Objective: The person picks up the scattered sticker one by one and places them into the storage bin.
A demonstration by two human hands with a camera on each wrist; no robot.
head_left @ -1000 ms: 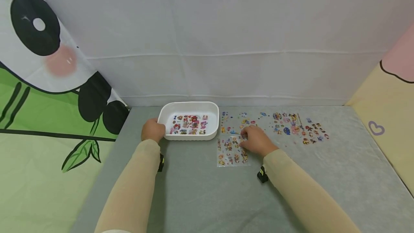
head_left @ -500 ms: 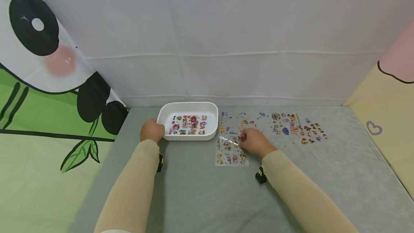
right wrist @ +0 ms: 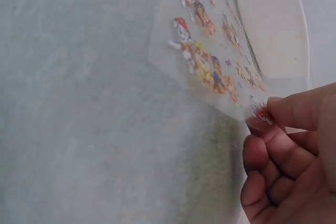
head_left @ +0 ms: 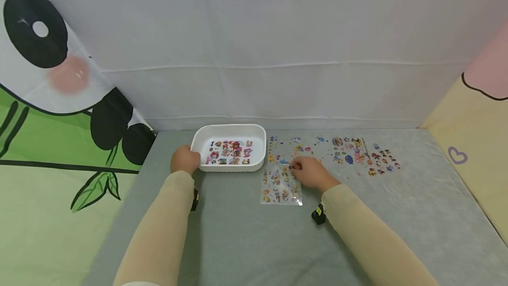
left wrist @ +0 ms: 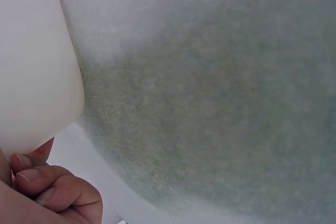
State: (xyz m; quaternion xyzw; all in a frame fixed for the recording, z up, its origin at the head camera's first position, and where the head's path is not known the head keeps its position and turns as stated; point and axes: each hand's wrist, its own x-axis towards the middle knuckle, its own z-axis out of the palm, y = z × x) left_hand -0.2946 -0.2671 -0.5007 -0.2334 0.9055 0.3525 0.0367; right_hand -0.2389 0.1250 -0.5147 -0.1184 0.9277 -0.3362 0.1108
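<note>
My left hand grips the left end of a white plastic tray. Fingers curl at the tray's edge in the left wrist view, beside its smooth outer wall. Inside the tray lies a sheet of reddish cartoon stickers. My right hand pinches the edge of a clear sticker sheet between thumb and fingers. Small cartoon dogs cover this sheet in the right wrist view, where it hangs tilted from the fingertips with the tray behind it.
More clear sticker sheets with small colourful figures lie right of the tray, and others farther right. A grey cloth covers the table. A white curtain stands behind, with a printed cloth at the left.
The right hand has shifted slightly left with the sticker sheet, which has moved a little left too. The left hand stays on the tray; the whole view drifts slightly.
</note>
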